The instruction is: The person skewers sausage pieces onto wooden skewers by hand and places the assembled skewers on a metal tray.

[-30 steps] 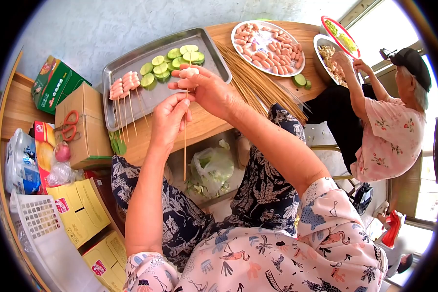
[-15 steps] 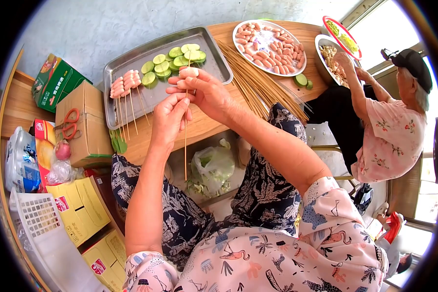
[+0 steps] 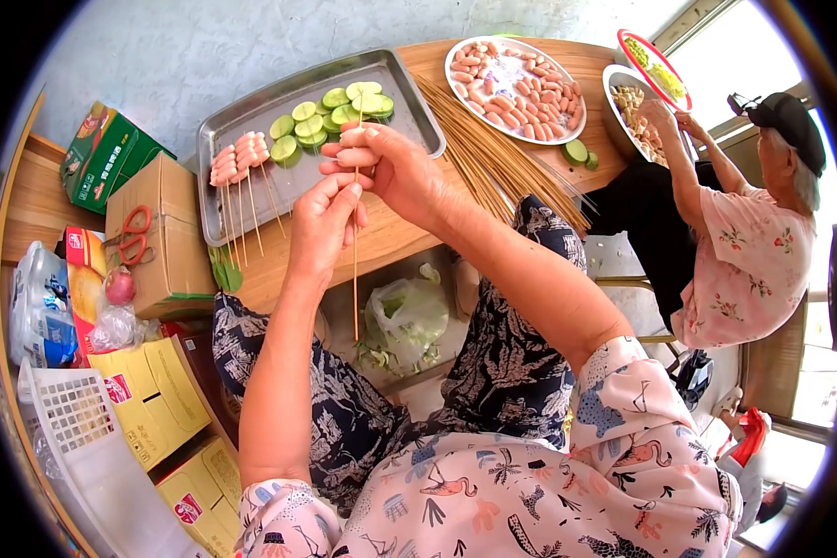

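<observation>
Biggest of all, the wooden table (image 3: 279, 265) is running along the wall, a strip of its wood showing between the tray and the near edge. Off to the right, a co-worker (image 3: 744, 232) in a pink flowered top is sitting with both hands at a deep bowl (image 3: 612, 88). The metal tray (image 3: 246, 121) is lying just beyond the working hands, its raised rim bounding the space there. A cardboard box (image 3: 149, 219) is standing right beside the tray's left end, hemming in that side, while a round plate (image 3: 509, 70) is holding loose sausages farther right. A fan of loose sticks (image 3: 493, 153) is spreading between tray and plate, its ends reaching past the table edge by the right knee. And now the hands, meeting close together: the right hand (image 3: 400, 177) is arching over, fingers bent and partly closed, while the left hand (image 3: 321, 214) is curling nearly closed just below, pinching a long skewer (image 3: 355, 279). That skewer is pointing tip-first toward the cucumber slices (image 3: 321, 121), its other end hanging out past the near edge. Smallest, a sausage piece (image 3: 354, 156) is showing between the right fingers, partly hidden, on the skewer's upper part.
</observation>
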The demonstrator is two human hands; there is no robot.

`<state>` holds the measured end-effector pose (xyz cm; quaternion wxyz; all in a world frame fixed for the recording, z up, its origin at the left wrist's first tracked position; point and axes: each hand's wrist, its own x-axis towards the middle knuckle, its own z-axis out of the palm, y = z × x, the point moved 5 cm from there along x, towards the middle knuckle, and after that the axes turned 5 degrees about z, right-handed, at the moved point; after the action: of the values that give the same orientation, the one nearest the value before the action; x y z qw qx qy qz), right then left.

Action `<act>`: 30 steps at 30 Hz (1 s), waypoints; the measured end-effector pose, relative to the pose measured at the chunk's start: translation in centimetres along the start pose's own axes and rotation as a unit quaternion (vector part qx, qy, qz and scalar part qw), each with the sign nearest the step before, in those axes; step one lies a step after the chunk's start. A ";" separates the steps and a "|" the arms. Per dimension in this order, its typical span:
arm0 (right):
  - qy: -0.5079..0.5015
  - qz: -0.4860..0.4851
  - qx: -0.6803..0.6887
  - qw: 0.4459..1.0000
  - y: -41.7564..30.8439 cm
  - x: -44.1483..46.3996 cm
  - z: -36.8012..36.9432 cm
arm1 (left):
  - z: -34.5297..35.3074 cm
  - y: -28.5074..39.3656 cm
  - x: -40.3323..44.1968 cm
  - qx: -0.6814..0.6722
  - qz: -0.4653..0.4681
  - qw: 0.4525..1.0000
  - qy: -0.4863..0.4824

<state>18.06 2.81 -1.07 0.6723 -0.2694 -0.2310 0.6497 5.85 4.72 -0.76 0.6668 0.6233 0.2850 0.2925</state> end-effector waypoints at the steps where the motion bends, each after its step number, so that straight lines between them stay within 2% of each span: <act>1: 0.000 0.000 0.000 1.000 0.2 0.0 0.0 | -0.1 0.0 0.0 -0.003 0.001 1.000 0.000; 4: -0.014 -0.011 -0.002 1.000 0.2 0.1 0.0 | -0.1 0.0 -0.1 -0.007 0.000 1.000 -0.004; 7: 0.015 -0.002 -0.037 0.999 -1.3 0.2 -0.6 | -0.3 0.2 0.0 -0.012 -0.001 1.000 0.016; 9: 0.116 0.035 -0.247 0.961 -4.1 0.0 -2.5 | -0.3 0.4 -0.2 -0.010 -0.003 1.000 0.009; 12: 0.158 0.077 -0.275 0.945 -8.3 -0.2 -8.8 | -0.1 0.8 -0.5 -0.005 0.000 1.000 0.005; 13: 0.211 0.073 -0.316 0.922 -9.8 -0.7 -11.0 | -0.1 0.8 -0.6 0.001 0.002 1.000 0.005; 15: 0.310 0.062 -0.444 0.838 -12.5 -1.5 -17.9 | -0.1 0.8 -0.6 -0.005 0.004 1.000 0.003; 16: 0.312 0.055 -0.534 0.784 -13.9 -2.1 -21.7 | -0.1 0.8 -0.6 -0.001 0.003 1.000 0.004; 18: 0.334 0.028 -0.711 0.618 -15.3 -3.0 -26.7 | -0.1 0.8 -0.4 0.003 0.000 1.000 0.007; 19: 0.412 0.062 -0.670 0.614 -15.6 -3.2 -29.7 | -0.1 0.8 -0.4 0.005 -0.002 1.000 0.006; 20: 0.413 0.064 -0.669 0.615 -15.4 -3.0 -31.9 | 0.0 0.8 -0.3 0.008 -0.004 1.000 0.005; 21: 0.388 0.015 -0.719 0.577 -15.4 -2.5 -33.2 | 0.2 0.8 -0.3 0.010 -0.006 1.000 0.003; 23: 0.361 -0.034 -0.762 0.537 -15.2 -2.3 -32.3 | 0.6 0.8 -0.1 0.023 -0.012 1.000 0.002; 25: 0.349 -0.033 -0.813 0.466 -14.5 -2.4 -25.5 | 0.8 0.6 0.0 0.020 -0.018 1.000 -0.001; 26: 0.336 -0.043 -0.799 0.497 -14.4 -2.5 -23.3 | 1.0 0.5 0.0 0.015 -0.022 1.000 -0.004; 27: 0.336 -0.043 -0.798 0.498 -14.3 -2.0 -23.8 | 1.1 0.4 0.1 0.016 -0.024 1.000 -0.003; 29: 0.280 -0.006 -0.832 0.479 -13.4 -0.1 -26.0 | 1.2 0.2 0.3 0.018 -0.022 1.000 -0.005; 30: 0.277 -0.019 -0.840 0.466 -13.1 0.6 -27.0 | 1.2 0.1 0.3 0.019 -0.024 1.000 -0.002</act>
<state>45.73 1.64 -12.57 0.1638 -0.8657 -0.4725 0.0213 6.94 4.13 -0.58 0.6622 0.6297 0.3040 0.2692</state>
